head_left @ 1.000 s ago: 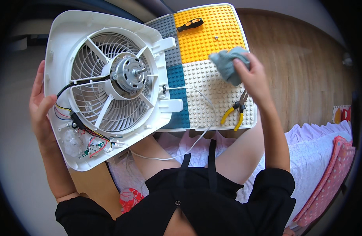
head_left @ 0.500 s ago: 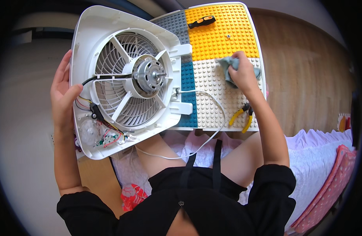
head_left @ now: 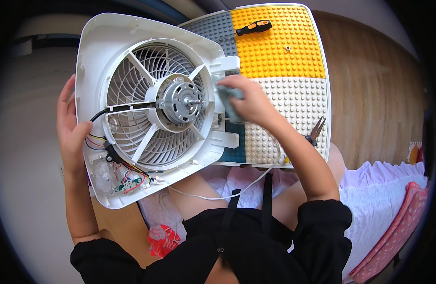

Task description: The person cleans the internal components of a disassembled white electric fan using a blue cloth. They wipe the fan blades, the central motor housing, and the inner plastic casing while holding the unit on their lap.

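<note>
A white fan housing rests over the left part of the studded table, its back taken off. Inside show the silver motor with its shaft, the grille, and coloured wires by a small green circuit board. My left hand grips the housing's left rim, thumb on the inside and fingers behind it. In my right hand is a bunched grey-green cloth, held against or close to the housing's right edge, between its two white feet. Whether the cloth touches the plastic I cannot tell.
The table has yellow, white, grey and teal studded plates. On it lie a black-and-orange screwdriver, a small metal nut and pliers, partly behind my right forearm. A white cord loops over my lap.
My right hand has carried the cloth left, from the white plate to the housing's right edge. The housing and table sit slightly lower in view; my left hand keeps its grip.
</note>
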Available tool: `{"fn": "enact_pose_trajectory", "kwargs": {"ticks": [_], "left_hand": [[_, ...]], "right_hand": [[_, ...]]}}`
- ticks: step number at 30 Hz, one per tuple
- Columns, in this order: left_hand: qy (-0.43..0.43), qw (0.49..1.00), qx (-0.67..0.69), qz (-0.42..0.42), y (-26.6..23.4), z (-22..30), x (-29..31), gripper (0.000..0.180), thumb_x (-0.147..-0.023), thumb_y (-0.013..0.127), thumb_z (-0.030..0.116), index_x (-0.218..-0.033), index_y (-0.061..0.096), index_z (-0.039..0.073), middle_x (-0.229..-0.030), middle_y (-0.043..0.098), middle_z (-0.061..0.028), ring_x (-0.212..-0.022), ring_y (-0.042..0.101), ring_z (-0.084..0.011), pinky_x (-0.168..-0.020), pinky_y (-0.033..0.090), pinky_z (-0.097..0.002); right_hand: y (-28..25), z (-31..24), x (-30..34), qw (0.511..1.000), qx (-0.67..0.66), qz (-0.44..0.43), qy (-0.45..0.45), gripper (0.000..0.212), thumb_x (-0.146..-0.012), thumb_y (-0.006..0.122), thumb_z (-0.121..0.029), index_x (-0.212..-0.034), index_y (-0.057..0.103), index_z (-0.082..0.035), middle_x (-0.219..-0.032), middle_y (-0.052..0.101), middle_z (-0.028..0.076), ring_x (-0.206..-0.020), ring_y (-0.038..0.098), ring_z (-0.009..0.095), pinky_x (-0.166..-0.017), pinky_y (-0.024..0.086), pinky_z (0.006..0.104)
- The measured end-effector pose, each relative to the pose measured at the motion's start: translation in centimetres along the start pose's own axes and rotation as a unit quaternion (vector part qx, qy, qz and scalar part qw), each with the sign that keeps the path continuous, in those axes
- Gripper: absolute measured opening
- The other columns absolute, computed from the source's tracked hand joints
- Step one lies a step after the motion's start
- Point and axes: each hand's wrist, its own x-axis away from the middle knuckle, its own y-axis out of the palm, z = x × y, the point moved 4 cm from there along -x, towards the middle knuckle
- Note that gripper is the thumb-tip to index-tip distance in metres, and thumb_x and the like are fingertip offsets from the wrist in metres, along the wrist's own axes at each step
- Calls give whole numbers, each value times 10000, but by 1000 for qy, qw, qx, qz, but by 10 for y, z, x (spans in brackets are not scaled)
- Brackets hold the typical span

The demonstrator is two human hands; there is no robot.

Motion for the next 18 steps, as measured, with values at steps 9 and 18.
{"fn": "enact_pose_trajectory", "kwargs": {"ticks": [9, 18], "left_hand": [[5, 1000, -3, 7, 0, -2, 1, 741, -616, 413, 22, -1349, 328, -51, -1229, 466, -210, -1148, 478, -243, -1016, 332, -341], [16, 999, 29, -11, -1, 0, 1, 725, -643, 415, -8, -1360, 317, -54, -1238, 472, -217, -1151, 486, -241, -1013, 342, -341]], "right_hand": [[58, 25, -6, 976, 141, -150, -70, 427, -690, 592, -10, -1113, 591, -70, -1191, 572, 38, -934, 557, 265, -818, 488, 337], [52, 7, -27, 845, 463, -157, -218, 324, -792, 528, -117, -1105, 608, -95, -1205, 538, -23, -896, 532, 205, -653, 483, 302]]}}
